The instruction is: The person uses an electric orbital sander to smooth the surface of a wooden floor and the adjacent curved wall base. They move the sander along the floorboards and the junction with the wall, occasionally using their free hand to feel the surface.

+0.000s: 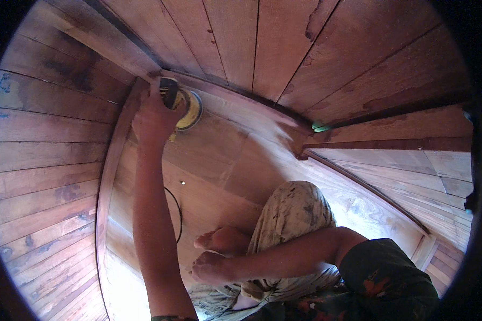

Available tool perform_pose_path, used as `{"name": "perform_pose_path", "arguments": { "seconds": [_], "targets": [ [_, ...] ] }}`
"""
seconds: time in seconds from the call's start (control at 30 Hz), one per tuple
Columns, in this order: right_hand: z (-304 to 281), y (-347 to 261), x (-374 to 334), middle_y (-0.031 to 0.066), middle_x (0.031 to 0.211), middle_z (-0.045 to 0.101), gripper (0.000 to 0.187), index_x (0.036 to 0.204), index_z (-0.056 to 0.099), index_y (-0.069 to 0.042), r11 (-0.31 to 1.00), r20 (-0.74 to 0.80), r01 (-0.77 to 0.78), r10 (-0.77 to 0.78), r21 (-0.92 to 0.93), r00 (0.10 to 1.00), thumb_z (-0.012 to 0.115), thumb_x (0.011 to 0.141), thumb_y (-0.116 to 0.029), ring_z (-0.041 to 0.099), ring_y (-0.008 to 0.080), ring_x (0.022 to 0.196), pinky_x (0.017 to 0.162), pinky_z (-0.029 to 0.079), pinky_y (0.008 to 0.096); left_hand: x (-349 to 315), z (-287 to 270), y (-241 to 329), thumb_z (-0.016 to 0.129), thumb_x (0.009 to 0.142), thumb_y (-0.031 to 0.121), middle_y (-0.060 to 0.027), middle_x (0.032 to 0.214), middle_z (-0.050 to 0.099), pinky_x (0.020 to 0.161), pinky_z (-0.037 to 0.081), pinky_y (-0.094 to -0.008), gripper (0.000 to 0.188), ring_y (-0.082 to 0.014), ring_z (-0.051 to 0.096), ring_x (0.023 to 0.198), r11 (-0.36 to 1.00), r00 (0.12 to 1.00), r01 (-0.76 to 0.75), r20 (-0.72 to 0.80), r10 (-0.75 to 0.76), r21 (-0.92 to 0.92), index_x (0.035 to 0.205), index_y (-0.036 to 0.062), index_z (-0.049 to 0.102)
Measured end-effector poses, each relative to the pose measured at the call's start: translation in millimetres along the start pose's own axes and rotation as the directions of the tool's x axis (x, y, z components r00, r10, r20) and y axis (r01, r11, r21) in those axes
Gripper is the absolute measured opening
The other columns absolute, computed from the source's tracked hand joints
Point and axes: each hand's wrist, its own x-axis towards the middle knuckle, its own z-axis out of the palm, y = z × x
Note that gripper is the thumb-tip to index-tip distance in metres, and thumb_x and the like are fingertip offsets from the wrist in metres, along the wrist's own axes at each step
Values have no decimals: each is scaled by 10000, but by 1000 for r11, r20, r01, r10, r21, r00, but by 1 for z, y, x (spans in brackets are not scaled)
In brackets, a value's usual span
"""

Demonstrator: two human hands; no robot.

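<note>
My left hand (158,115) is wrapped round a yellow and black power sander (188,109), my arm stretched far forward. The sander sits on the pale wooden floor (209,139), tucked into the far left corner where two plank walls meet. Its underside is hidden. Near my bare foot (227,239), my right hand (210,267) rests with curled fingers, and no tool shows in it. The right forearm lies across my stained trousers (297,211).
A black cord (180,214) curves over the floor beside my left forearm. Plank walls rise at the left (48,155) and ahead (273,48). A wooden ledge (385,144) juts in at the right. One small bright spot (182,183) shows on the floor.
</note>
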Motion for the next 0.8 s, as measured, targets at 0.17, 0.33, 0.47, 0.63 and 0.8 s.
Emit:
{"name": "perform_pose_path", "arguments": {
  "seconds": [0.17,0.33,0.47,0.63,0.8],
  "targets": [
    [-12,-41,2,70,654,693,169,750,677,-119,971,77,44,-27,-235,997,670,881,-225,694,318,584,551,518,513,-1,-1,-8,870,828,483,-219,1347,652,906,626,-571,868,-467,736,1125,999,998,-38,-52,38,-5,1547,196,477],
    [-9,-52,1,65,639,706,122,747,716,-116,904,67,13,17,-427,998,714,814,-218,694,304,568,514,519,531,-29,7,27,879,833,483,-233,1309,672,939,607,-570,881,-464,717,1144,994,992,-106,-81,102,-41,1552,122,519],
    [24,-21,16,111,1003,715,198,1075,659,-55,-640,406,502,306,-582,861,593,1004,-228,697,252,904,831,531,470,-55,12,67,882,834,477,-216,1322,647,930,613,-566,916,-458,724,1118,990,991,-112,63,118,-88,1592,151,486],
    [35,16,14,139,1244,726,271,1289,626,-23,-389,81,135,490,911,868,522,1105,-193,696,256,1131,1003,548,448,-91,14,115,887,831,458,-206,1320,635,917,625,-558,946,-444,735,1106,964,965,-226,102,241,-140,1624,192,447],
    [27,4,-5,153,1296,715,304,1331,620,-17,-379,101,95,465,921,879,512,1101,-184,679,268,1190,1046,533,453,-123,11,148,864,847,446,-195,1311,625,875,641,-563,917,-442,739,1093,932,925,-309,170,341,-188,1628,208,446]
  ]
}}
